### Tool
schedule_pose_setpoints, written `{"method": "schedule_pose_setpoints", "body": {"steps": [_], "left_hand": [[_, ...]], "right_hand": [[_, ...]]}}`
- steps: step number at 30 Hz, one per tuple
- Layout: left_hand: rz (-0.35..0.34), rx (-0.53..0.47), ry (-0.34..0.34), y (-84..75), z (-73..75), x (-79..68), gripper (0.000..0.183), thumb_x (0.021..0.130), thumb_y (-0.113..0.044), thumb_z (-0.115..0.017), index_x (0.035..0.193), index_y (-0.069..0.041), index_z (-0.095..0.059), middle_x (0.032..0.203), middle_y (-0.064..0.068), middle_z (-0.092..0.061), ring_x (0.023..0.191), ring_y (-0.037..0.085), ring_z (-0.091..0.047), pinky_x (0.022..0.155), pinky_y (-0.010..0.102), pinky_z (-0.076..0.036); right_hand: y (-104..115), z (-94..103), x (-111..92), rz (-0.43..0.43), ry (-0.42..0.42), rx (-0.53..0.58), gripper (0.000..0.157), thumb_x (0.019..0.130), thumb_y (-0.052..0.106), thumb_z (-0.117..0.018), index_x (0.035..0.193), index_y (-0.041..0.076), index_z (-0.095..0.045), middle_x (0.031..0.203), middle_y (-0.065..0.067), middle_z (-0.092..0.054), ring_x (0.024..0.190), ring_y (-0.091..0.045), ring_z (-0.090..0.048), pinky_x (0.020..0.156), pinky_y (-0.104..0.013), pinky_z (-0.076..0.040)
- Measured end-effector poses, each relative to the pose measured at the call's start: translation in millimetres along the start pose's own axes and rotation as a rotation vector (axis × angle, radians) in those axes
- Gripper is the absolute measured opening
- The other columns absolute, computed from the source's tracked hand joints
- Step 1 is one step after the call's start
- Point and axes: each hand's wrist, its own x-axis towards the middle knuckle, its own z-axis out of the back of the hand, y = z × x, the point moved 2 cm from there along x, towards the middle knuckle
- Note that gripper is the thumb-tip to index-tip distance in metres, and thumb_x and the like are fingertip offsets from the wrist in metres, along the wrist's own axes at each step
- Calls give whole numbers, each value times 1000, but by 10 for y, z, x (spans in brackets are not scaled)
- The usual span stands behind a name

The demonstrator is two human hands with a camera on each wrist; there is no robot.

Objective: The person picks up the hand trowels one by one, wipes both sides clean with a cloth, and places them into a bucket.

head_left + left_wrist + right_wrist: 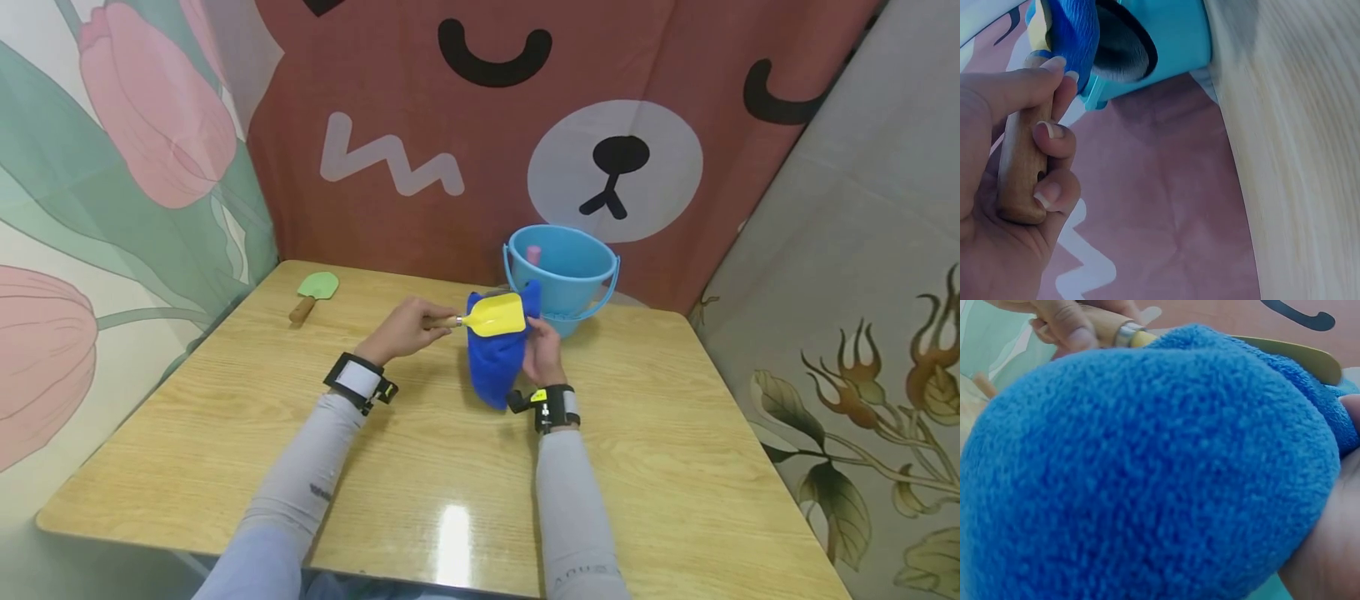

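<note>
We're apparently mid-wipe, left hand [403,327] gripping the yellow shovel [498,316] at 8 o'clock from the bucket [568,292], right hand [544,353] holding the blue cloth [497,367] beneath, next rub likely needing steady pressure.

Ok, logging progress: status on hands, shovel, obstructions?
Left hand grips yellow shovel by handle. Right hand holds blue cloth. Shovel's upper face uncovered. Nothing blocking; blue bucket just beyond.

No text legible: light-grey fabric sleeve on right arm [576,508] — row of letter-like characters, too blurred to read; light-grey fabric sleeve on left arm [296,479] — small dark mark, illegible; small yellow rectangular label [538,396] on black wrist-worn device [551,414], too tiny to read
</note>
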Motion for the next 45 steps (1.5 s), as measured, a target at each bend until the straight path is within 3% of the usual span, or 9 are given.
{"method": "schedule_pose_setpoints", "body": {"steps": [8,16,20,24,27,31,38,41,45], "left_hand": [[89,-17,14,114,118,-77,34,91,-1,-75,125,-1,-71,119,15,-74,104,26,-73,89,37,-59],[143,0,-4,178,240,-120,35,91,0,-74,125,1,-70,120,18,-72,105,29,-73,89,39,-59],[123,-37,-33,143,268,-63,34,91,-2,-75,124,2,-71,118,18,-73,103,29,-73,88,40,-59],[105,-75,-81,120,263,-30,32,91,-3,-75,123,2,-71,115,18,-74,102,27,-74,86,39,-59],[101,-101,-118,93,262,-23,32,91,-2,-75,122,3,-71,115,19,-74,102,28,-74,84,39,-60],[108,-80,-145,54,270,31,32,92,-6,-75,123,2,-72,115,17,-74,99,25,-75,83,39,-60],[149,19,-163,-15,321,338,28,96,-17,-73,120,-3,-74,108,13,-76,85,20,-72,74,38,-58],[150,25,-167,-50,330,524,27,96,-18,-72,118,-2,-75,105,13,-76,82,20,-71,73,37,-57],[162,5,-181,-114,314,777,27,96,-17,-72,117,0,-74,107,16,-75,83,23,-71,73,37,-56]], "right_hand": [[77,61,-19,16,-6,1,37,103,6,-21,129,23,-42,121,4,-52,113,-11,-52,100,-27,-45],[357,147,-31,204,53,-59,77,94,-15,-23,163,18,-12,161,-10,-21,133,-14,-37,106,-26,-40],[551,266,-96,276,-2,-136,74,90,-20,-26,157,13,-25,147,-6,-38,133,-19,-38,105,-29,-42],[660,402,-198,259,-139,-390,55,88,-20,-36,133,12,-45,134,1,-45,130,-18,-39,101,-26,-41],[664,494,-250,197,-180,-638,42,87,-21,-46,117,9,-49,127,-2,-46,126,-18,-40,95,-26,-43],[603,595,-280,77,-126,-958,40,85,-20,-55,120,0,-53,133,-12,-48,128,-25,-40,96,-33,-40],[483,566,-323,-273,4,-1387,36,93,5,-58,128,9,-59,137,-19,-53,123,-38,-48,100,-53,-41],[462,478,-344,-430,63,-1471,54,90,24,-73,140,17,-51,149,-20,-43,134,-41,-42,107,-60,-38],[446,376,-331,-555,83,-1652,93,69,32,-93,146,28,-41,154,-19,-34,138,-42,-39,107,-61,-39]]}}
